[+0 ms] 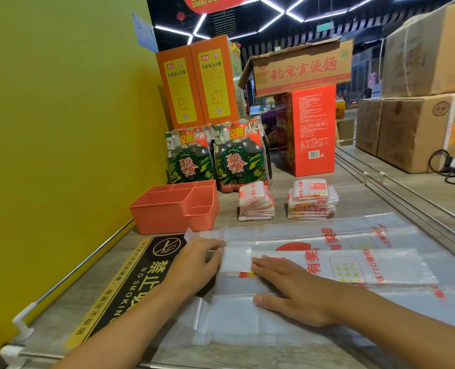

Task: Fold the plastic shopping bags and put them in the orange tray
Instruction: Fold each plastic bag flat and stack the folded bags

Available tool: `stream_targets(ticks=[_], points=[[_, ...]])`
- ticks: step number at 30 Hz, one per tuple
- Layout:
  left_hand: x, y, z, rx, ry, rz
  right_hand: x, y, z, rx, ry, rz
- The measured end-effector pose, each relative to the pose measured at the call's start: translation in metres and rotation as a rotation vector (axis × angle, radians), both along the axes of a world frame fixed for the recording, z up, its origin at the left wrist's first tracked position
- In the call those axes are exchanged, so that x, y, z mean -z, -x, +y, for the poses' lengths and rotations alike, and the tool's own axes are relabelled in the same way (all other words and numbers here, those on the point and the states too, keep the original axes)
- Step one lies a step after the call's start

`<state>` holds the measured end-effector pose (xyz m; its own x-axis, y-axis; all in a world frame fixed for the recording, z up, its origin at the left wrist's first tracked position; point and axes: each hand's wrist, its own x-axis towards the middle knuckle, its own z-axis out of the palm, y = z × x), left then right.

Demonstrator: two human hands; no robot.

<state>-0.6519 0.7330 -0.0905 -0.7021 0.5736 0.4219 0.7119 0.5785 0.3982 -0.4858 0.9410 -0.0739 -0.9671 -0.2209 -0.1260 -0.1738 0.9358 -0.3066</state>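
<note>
Presently, scene status as follows.

Left hand (pixel 197 265): fingers curled onto the left end of the folded strip, pinching the plastic bag (pixel 327 265) at its edge.

Right hand (pixel 293 286): flat, fingers straight and together, palm down, pressing the folded strip; thumb spread toward the near layer.

Plastic bag: clear with red print, lying lengthwise on the counter (pixel 420 187), folded into a long narrow band under both hands; further flat clear layers beneath and beside it, count of separate bags not discernible.

Orange tray (pixel 173 209): divided into compartments, just behind the left end of the bag, near the green wall (pixel 61 129); contents not visible from this angle, possibly none.

Folded bags, left stack (pixel 255 202): behind the flat bag, right of the orange tray.

Folded bags, right stack (pixel 312 199): right of the left stack, apart from it.

No-smoking sign (pixel 130 286): black and yellow, flat on the counter, partly under the left forearm.

Bottle packs (pixel 215 155): two shrink-wrapped packs, upright behind the tray and stacks.

Orange boxes (pixel 197 83): upright behind the bottle packs.

Red box (pixel 311 129): upright, carrying an opened carton (pixel 301 67).
</note>
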Motion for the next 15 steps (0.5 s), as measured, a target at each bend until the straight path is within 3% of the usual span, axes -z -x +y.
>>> stream_targets(ticks=[6,10,15], points=[[-0.004,-0.003,0.002,-0.049,-0.078,-0.185,-0.002,-0.003,0.0,0.01,0.022,-0.017],[-0.009,-0.006,0.002,-0.042,-0.265,-0.298,-0.001,-0.002,0.001,0.013,0.042,-0.012],[-0.02,-0.019,0.011,0.011,-0.478,-0.591,0.004,0.001,0.004,0.041,0.089,0.019]])
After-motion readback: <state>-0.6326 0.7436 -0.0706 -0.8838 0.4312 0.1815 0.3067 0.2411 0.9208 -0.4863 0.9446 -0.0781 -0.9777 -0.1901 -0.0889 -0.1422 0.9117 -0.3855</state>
